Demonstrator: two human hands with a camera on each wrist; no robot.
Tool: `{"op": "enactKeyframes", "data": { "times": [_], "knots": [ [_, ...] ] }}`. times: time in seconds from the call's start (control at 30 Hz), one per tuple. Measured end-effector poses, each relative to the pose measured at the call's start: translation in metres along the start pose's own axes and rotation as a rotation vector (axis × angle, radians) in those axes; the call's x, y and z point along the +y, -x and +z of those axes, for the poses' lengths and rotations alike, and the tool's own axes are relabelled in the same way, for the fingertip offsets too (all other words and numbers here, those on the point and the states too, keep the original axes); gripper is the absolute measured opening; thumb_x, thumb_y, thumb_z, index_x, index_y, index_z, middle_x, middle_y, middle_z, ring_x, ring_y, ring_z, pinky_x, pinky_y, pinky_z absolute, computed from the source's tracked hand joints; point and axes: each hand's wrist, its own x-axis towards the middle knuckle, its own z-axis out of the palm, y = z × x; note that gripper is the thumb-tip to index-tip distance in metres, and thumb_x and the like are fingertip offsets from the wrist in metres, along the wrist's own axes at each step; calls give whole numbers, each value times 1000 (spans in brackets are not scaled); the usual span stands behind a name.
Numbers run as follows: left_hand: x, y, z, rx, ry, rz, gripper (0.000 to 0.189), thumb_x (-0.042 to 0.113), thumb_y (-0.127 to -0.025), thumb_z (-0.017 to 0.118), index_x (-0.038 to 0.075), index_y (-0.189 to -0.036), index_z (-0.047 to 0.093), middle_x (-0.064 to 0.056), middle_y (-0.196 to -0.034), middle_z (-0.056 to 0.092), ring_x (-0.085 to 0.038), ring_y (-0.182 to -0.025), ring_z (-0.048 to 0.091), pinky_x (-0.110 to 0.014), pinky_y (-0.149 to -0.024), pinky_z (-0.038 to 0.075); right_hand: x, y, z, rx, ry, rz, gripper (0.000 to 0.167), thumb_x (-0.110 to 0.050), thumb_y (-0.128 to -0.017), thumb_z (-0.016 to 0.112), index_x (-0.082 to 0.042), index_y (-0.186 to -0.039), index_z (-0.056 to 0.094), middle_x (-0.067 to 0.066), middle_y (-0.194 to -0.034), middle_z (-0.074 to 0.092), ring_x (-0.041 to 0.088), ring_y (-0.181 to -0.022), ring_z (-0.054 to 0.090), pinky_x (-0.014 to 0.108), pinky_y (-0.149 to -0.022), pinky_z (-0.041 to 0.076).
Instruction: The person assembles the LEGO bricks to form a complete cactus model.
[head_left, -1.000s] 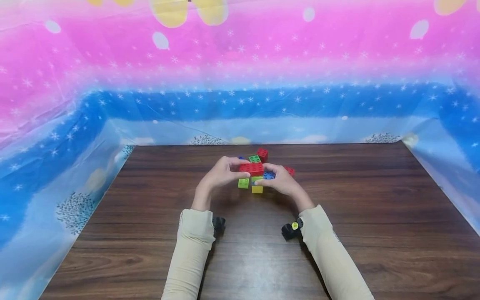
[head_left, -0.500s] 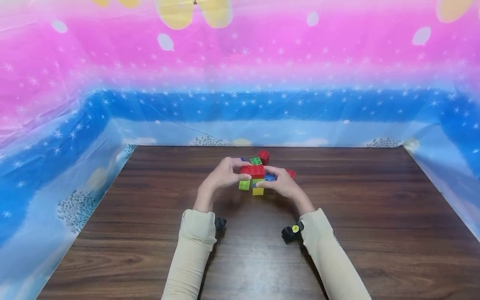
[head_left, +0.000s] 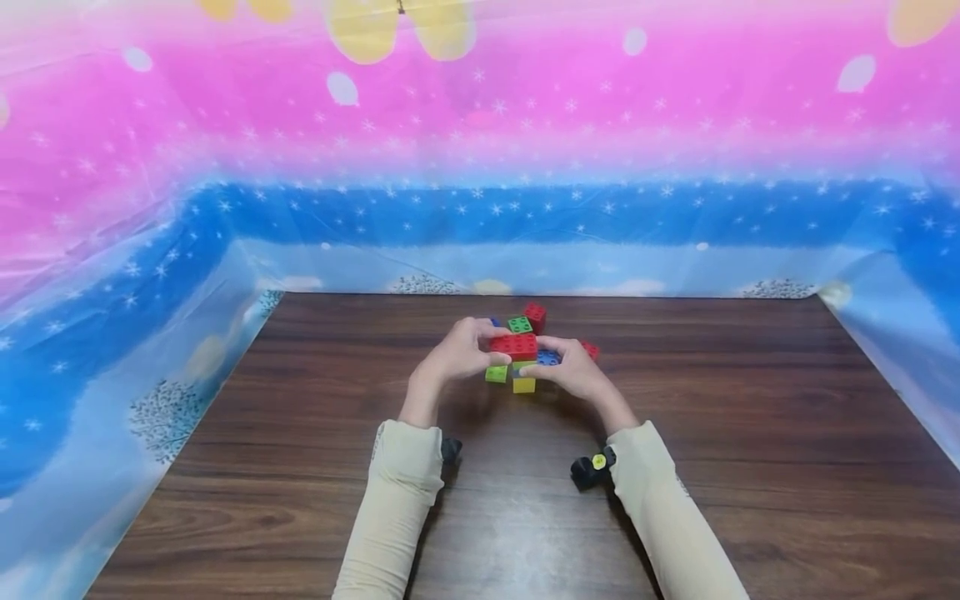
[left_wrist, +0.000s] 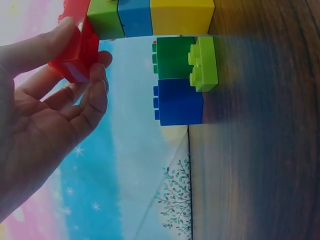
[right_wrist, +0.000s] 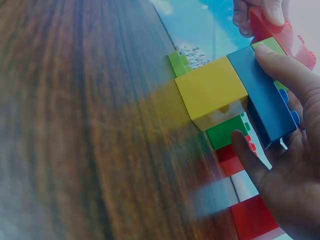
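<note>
My left hand (head_left: 461, 346) pinches one end of a long red toy brick (head_left: 513, 346) between thumb and fingers. Under that brick stands a stack seen side-on in the left wrist view: a lime green brick (left_wrist: 105, 20), a blue brick (left_wrist: 135, 18) and a yellow brick (left_wrist: 182, 18) at the bottom. The red brick sits right at the lime brick's top. My right hand (head_left: 573, 371) grips the stack from the right, its thumb across the lime and blue bricks. In the right wrist view, the blue brick juts past the yellow one towards the palm.
Around the stack on the wooden table (head_left: 300, 500) lie a dark red brick (head_left: 535, 317), a green brick (head_left: 519, 324), a dark blue brick (left_wrist: 180, 102), a small lime brick (head_left: 497, 374) and another red brick (head_left: 591, 350). A patterned cloth (head_left: 480, 208) walls the table.
The head view has shifted slightly, so everything sits a little further right and lower. Both hands keep their grip on the bricks.
</note>
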Motion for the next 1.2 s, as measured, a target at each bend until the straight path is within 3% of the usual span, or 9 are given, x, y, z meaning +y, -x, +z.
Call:
{"op": "enactKeyframes", "data": {
  "times": [0.33,0.53,0.77,0.93,1.07,1.2],
  "knots": [
    [-2,-1,-1,-30,-5,38,41,17,-87,73,7,-126,65,-11,-107,60,-24,-101,50,-31,-76,50,2,3,1,-1,-10,14,60,-38,-82,77,-16,-134,58,11,-122,63,23,-100,57,29,-83,52],
    [-3,1,-1,-17,0,-5,42,17,-85,75,9,-126,66,-9,-110,60,-23,-103,49,-30,-76,52,3,3,3,-30,-28,3,60,-38,-83,76,-16,-135,56,9,-123,64,23,-101,58,29,-85,52],
    [-3,-2,-4,-17,9,33,42,19,-86,75,10,-126,66,-10,-108,62,-28,-106,50,-32,-77,51,0,0,-1,-4,-7,2,58,-36,-83,76,-16,-134,58,10,-123,63,24,-101,57,30,-84,51],
    [-4,-4,-6,-6,18,32,42,19,-85,76,10,-124,67,-11,-115,64,-27,-109,51,-39,-87,52,0,-2,-3,-17,-16,6,58,-36,-83,76,-17,-135,57,10,-126,62,25,-105,56,30,-87,51],
    [-6,-5,-6,-6,36,17,41,19,-84,76,10,-123,68,-14,-133,59,-30,-126,48,-50,-102,46,2,-2,-2,-16,-10,-1,57,-37,-83,76,-17,-134,57,9,-125,62,24,-104,56,30,-87,50],
    [-8,-6,-5,-4,47,13,40,19,-84,76,10,-122,68,-15,-139,56,-32,-133,44,-54,-107,41,3,-1,-1,-14,-14,-14,55,-36,-83,76,-17,-132,58,9,-125,62,24,-104,56,30,-87,50]
  ]
}}
